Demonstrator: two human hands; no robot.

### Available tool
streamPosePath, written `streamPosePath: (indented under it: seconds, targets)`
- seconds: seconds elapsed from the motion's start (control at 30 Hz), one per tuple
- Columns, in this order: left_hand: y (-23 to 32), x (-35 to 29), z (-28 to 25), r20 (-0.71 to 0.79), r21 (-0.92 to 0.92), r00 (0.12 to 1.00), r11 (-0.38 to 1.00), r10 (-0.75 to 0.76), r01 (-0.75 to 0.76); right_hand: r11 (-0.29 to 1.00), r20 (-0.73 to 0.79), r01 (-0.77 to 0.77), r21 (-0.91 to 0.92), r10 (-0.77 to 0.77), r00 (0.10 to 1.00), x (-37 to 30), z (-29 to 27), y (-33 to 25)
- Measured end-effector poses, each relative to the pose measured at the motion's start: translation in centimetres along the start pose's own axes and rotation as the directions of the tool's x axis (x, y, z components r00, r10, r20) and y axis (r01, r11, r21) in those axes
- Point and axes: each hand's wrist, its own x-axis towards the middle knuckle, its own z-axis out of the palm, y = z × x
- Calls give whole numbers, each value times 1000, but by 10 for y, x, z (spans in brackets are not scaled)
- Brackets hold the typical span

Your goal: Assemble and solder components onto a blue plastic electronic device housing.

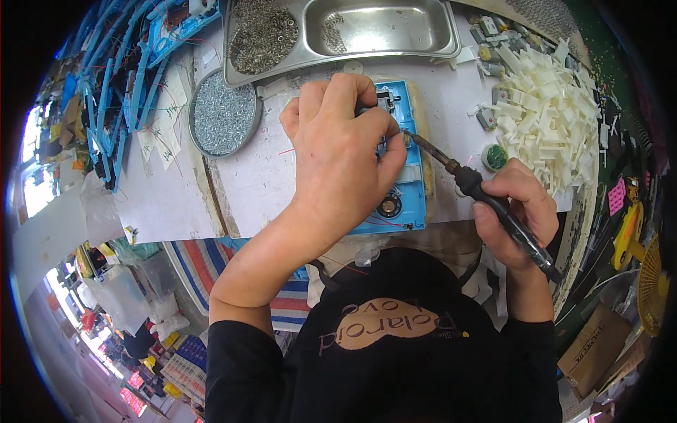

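Observation:
A blue plastic casing [416, 185] lies before me, with a small round speaker [389, 206] and dark parts set into it. My left hand [342, 144] rests over its left side, fingers curled and thumb bent inward. What those fingertips grip is hidden under the hand. In my right hand [520, 208] is a black-handled soldering iron [471, 182], held slantwise like a pen. Its metal tip reaches the casing close to my left thumb. A small green round piece [495, 156], perhaps a solder spool, sits beside the iron.
Beyond the casing stands a metal tray [381, 53] of small metal parts. A round dish [226, 113] of screws is to the left, near stacked blue frames [134, 84] with wires. White plastic pieces [543, 106] and small motors [486, 118] are heaped on the right.

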Motion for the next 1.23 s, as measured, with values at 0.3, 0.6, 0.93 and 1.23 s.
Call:
streamPosePath:
  seconds: [0.3, 0.6, 0.93, 1.23]
  targets:
    - [4, 0, -2, 11, 41, 1000, 999, -14, 13, 966, 82, 187, -180, -175, 981, -2, 5, 1]
    - [6, 2, -3, 19, 45, 1000, 999, -23, 22, 963, 63, 190, -189, -181, 982, -5, 2, -2]
    - [7, 1, -3, 20, 48, 999, 998, -32, 31, 969, 57, 181, -167, -174, 983, -4, -1, -3]
    - [-3, -8, 1, -23, 7, 1000, 1000, 15, -15, 970, 15, 182, -162, -182, 983, -6, -6, 2]
